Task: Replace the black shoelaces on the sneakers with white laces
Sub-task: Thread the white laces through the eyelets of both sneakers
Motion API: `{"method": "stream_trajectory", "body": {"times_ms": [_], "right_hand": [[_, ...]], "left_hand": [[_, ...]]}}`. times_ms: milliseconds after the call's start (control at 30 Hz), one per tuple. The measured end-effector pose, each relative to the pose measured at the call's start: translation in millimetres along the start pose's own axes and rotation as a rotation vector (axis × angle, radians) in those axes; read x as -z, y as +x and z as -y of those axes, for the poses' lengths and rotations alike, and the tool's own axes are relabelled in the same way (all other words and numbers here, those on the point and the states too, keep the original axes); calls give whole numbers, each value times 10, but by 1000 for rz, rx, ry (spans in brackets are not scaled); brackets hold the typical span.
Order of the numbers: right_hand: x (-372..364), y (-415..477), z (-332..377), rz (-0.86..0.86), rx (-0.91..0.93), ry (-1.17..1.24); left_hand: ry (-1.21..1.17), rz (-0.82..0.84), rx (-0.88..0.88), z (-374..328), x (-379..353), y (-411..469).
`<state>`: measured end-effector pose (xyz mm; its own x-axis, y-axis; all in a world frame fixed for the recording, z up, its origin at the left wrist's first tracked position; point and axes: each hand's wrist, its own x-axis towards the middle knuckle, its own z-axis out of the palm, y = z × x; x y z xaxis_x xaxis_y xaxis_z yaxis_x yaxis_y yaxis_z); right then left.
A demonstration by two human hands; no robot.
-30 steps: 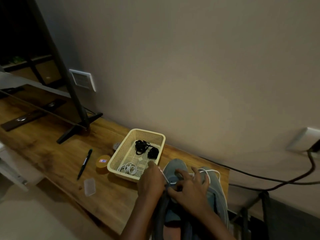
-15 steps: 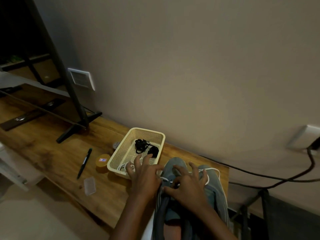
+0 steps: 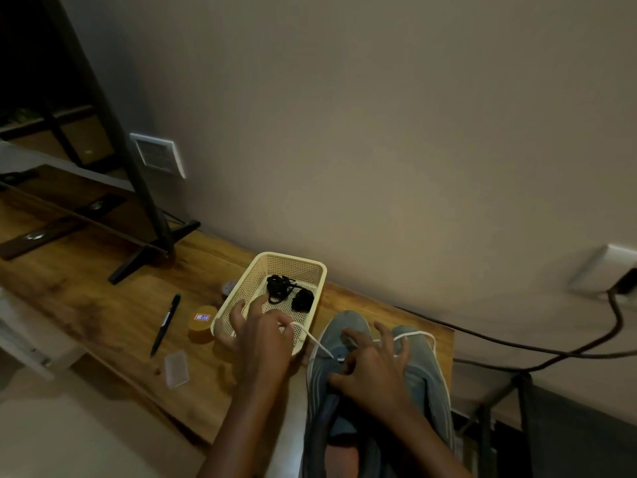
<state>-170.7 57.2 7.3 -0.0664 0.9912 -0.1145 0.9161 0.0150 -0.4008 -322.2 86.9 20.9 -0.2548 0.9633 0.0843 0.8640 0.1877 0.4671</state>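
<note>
A grey sneaker [image 3: 422, 381] lies toe-away at the table's right end. A white lace [image 3: 312, 338] runs taut from its eyelets up to my left hand [image 3: 260, 343], which pinches the lace end over the basket's near corner. The lace's other end loops over the toe on the right. My right hand [image 3: 370, 369] presses on the sneaker's tongue with fingers spread. A cream mesh basket [image 3: 241, 294] holds two bundles of black laces [image 3: 281, 288].
On the wooden table [image 3: 103, 305] lie a black pen [image 3: 166, 324], an orange round tin [image 3: 200, 322] and a small clear plastic case [image 3: 176, 369]. A black stand foot [image 3: 151, 250] stands at left. Black cables [image 3: 551, 350] run along the wall at right.
My left hand moved left over the basket, drawing the white lace out through an eyelet. My right hand stayed on the sneaker.
</note>
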Motion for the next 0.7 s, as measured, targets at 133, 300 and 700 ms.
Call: {"method": "stream_trajectory", "body": {"times_ms": [133, 300, 700], "right_hand": [[-5, 12, 18, -2, 9, -26], [2, 4, 24, 1, 19, -43], [3, -6, 13, -6, 23, -14]], "left_hand": [[84, 185, -227, -76, -105, -69], [168, 265, -275, -167, -200, -169], [-97, 16, 1, 37, -96, -33]]}}
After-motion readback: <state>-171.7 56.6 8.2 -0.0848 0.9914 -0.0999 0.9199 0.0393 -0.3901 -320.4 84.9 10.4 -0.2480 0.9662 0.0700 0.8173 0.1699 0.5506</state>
